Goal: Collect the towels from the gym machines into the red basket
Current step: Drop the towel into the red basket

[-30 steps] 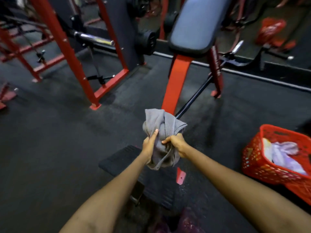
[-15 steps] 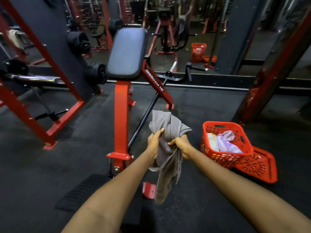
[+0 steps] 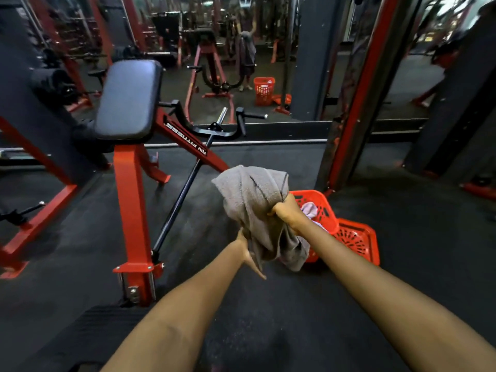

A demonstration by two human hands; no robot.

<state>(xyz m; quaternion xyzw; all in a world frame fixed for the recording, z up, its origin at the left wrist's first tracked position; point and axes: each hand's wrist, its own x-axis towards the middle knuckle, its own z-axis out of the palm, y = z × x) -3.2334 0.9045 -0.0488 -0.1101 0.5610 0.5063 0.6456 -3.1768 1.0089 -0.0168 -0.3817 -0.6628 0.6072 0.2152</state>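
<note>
A bunched grey towel (image 3: pixel 252 200) hangs in front of me at mid-frame. My right hand (image 3: pixel 285 212) grips its upper part in a fist. My left hand (image 3: pixel 248 251) is lower, at the towel's left edge, with its fingers stretched downward against the cloth. Right behind the towel the red basket (image 3: pixel 320 204) stands on the dark floor, partly hidden by the cloth and my right arm. A pale lilac towel (image 3: pixel 308 209) shows inside it. The basket's red lid (image 3: pixel 357 240) lies on the floor at its right.
A red row machine with a black chest pad (image 3: pixel 128 100) and a black lever bar (image 3: pixel 182 194) stands to the left. A red upright post (image 3: pixel 357 103) rises behind the basket. A wall mirror at the back reflects the room, a person and the basket.
The view has swung right and closer to the basket. My right hand carried the towel over toward the basket. My left hand slid down from gripping the towel's top to its lower edge, fingers straightened.
</note>
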